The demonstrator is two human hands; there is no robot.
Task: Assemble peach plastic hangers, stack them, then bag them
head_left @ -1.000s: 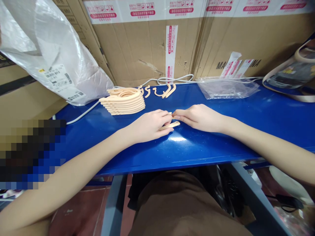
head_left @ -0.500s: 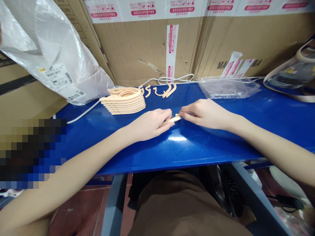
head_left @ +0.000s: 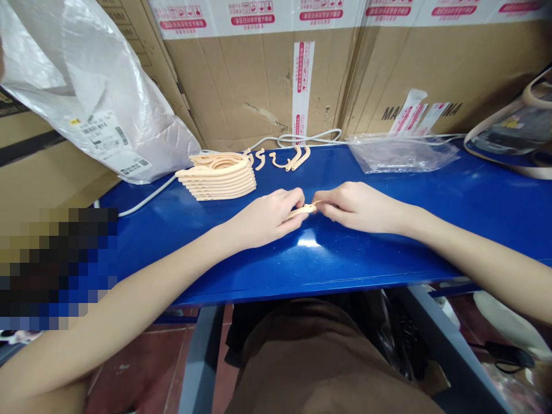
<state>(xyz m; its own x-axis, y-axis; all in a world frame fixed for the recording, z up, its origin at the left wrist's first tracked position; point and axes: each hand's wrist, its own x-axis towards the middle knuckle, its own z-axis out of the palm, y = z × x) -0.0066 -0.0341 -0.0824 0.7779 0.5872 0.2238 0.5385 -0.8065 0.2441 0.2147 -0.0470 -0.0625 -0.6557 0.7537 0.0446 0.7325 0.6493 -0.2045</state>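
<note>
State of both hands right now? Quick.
Left hand: closed, holding a slim, cream, plastic-looking piece.
Right hand: closed in a pinch at that piece's right-hand end; whether it grips a separate part cannot be told.

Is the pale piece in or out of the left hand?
In: the left hand holds the piece between thumb and fingers, tip showing.

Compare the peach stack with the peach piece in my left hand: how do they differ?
The peach stack has many layers; the peach piece shows as one slim strip. The stack sits on the blue table untouched; the piece is gripped by the left hand. No hand covers the stack, while fingers hide much of the piece. Both share a pale peach colour.
</note>
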